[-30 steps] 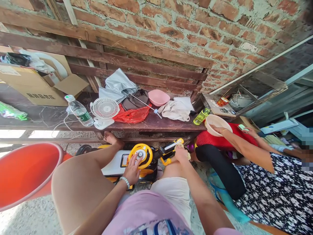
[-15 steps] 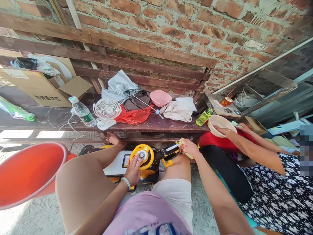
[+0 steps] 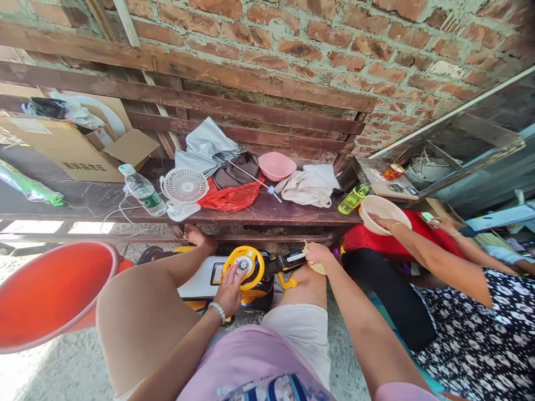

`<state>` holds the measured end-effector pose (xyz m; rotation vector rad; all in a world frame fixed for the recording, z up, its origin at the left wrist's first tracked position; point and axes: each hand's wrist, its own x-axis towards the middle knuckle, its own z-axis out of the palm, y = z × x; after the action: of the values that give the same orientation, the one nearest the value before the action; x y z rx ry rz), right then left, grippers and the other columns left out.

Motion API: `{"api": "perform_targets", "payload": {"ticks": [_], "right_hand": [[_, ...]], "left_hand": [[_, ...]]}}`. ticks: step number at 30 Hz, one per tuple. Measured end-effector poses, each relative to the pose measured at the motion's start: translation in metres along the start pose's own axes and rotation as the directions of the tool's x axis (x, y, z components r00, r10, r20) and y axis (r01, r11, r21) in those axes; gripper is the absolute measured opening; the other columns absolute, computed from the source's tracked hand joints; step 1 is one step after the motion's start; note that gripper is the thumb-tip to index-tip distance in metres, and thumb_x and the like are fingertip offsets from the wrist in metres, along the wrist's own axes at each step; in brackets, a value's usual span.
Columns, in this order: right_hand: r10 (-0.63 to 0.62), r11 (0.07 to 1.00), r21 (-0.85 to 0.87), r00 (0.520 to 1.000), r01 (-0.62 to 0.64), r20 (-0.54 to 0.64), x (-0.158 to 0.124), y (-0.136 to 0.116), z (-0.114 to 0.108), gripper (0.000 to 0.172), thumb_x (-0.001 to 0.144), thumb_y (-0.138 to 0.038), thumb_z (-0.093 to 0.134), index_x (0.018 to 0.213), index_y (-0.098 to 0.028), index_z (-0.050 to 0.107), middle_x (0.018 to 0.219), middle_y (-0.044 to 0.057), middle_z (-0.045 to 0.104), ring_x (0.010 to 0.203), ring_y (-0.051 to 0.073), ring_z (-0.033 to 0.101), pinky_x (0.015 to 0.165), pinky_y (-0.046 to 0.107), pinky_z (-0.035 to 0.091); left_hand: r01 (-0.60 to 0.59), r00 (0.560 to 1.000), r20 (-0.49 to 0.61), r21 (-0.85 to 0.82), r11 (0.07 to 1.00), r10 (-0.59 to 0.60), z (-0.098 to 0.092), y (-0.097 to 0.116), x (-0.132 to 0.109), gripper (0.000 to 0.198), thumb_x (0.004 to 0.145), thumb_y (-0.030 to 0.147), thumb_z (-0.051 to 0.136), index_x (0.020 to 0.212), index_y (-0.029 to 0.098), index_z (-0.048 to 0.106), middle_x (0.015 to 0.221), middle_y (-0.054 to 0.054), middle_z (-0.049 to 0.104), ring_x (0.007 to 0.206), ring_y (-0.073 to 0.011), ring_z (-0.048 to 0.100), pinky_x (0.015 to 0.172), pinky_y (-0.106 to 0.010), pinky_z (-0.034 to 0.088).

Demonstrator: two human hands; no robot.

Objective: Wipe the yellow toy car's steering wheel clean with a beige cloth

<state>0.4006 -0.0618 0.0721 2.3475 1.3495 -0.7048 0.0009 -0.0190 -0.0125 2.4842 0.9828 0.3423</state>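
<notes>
My left hand [image 3: 231,289], with a beaded bracelet at the wrist, rests on the yellow steering wheel [image 3: 259,267] of a toy ride-on car [image 3: 196,283]; its fingers lie over the hub. My right hand [image 3: 320,254] is closed around a pale yellow cloth [image 3: 316,267], against the black arm [image 3: 288,260] of the toy beside my knee. Part of the cloth hangs below the fingers.
A bench [image 3: 292,214] ahead carries a water bottle [image 3: 146,192], white fan [image 3: 184,186], red bag [image 3: 229,196], pink bowl [image 3: 276,166] and green bottle [image 3: 353,199]. A red bucket [image 3: 54,289] stands left. At right, another person's arm [image 3: 434,256] holds a bowl [image 3: 387,209].
My right hand has shifted slightly left and up along the toy's black arm with the cloth. My left hand stays on the wheel. The view has turned slightly.
</notes>
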Motion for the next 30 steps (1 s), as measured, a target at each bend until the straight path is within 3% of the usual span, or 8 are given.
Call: {"api": "perform_targets", "payload": {"ticks": [4,11,17,22,27,30], "right_hand": [[-0.015,0.996,-0.087,0.999,0.013,-0.031,-0.017,-0.018,0.005,0.049,0.072,-0.011,0.071,0.121,-0.016,0.07,0.124,0.016,0.072,0.112,0.029,0.071,0.09,0.032,0.05],[-0.109,0.978,-0.179,0.994,0.104,-0.021,-0.03,-0.049,0.002,0.048,0.076,-0.008,0.071,0.123,-0.012,0.068,0.116,0.019,0.075,0.111,0.033,0.072,0.091,0.036,0.051],[-0.239,0.953,-0.196,0.971,0.23,-0.023,-0.036,-0.079,0.007,0.031,0.078,-0.013,0.073,0.109,-0.014,0.073,0.114,0.018,0.073,0.107,0.032,0.072,0.089,0.034,0.051],[-0.266,0.952,-0.18,0.96,0.247,-0.089,-0.044,-0.055,0.015,0.031,0.089,-0.012,0.056,0.116,-0.018,0.07,0.123,0.013,0.068,0.108,0.026,0.07,0.088,0.031,0.049],[-0.041,0.995,-0.097,0.986,0.026,-0.159,-0.031,-0.009,0.02,0.035,0.091,-0.01,0.051,0.121,-0.02,0.067,0.128,0.013,0.063,0.108,0.024,0.069,0.087,0.032,0.049],[0.088,0.995,-0.026,0.981,-0.094,-0.172,-0.025,-0.005,0.026,0.039,0.091,-0.011,0.05,0.126,-0.02,0.065,0.132,0.014,0.061,0.106,0.024,0.069,0.087,0.035,0.05]], "left_hand": [[0.006,1.0,-0.006,-0.012,1.0,-0.006,0.0,0.003,0.001,0.074,0.077,0.005,0.058,0.15,0.018,0.053,0.168,-0.017,0.031,0.155,-0.039,0.029,0.123,-0.06,0.033],[0.026,1.0,0.001,-0.021,0.999,-0.026,-0.001,0.004,0.001,0.075,0.077,0.004,0.058,0.15,0.019,0.053,0.168,-0.016,0.031,0.156,-0.0386,0.028,0.123,-0.06,0.033],[0.037,0.998,0.055,-0.022,0.999,-0.035,-0.004,0.004,0.002,0.075,0.078,0.004,0.058,0.152,0.017,0.052,0.17,-0.017,0.027,0.157,-0.0388,0.025,0.125,-0.058,0.03],[0.034,0.998,0.054,-0.032,0.999,-0.032,-0.004,0.003,0.001,0.078,0.078,0.003,0.058,0.154,0.02,0.05,0.171,-0.014,0.027,0.157,-0.0386,0.024,0.125,-0.06,0.03],[0.021,0.997,0.074,-0.037,0.999,-0.018,-0.004,0.002,0.0,0.079,0.079,0.002,0.055,0.155,0.019,0.047,0.172,-0.014,0.024,0.158,-0.0383,0.021,0.125,-0.062,0.028],[0.025,0.998,0.065,-0.034,0.999,-0.023,-0.004,0.003,0.001,0.079,0.078,0.002,0.056,0.155,0.019,0.048,0.172,-0.012,0.025,0.158,-0.0376,0.021,0.125,-0.061,0.028]]}}
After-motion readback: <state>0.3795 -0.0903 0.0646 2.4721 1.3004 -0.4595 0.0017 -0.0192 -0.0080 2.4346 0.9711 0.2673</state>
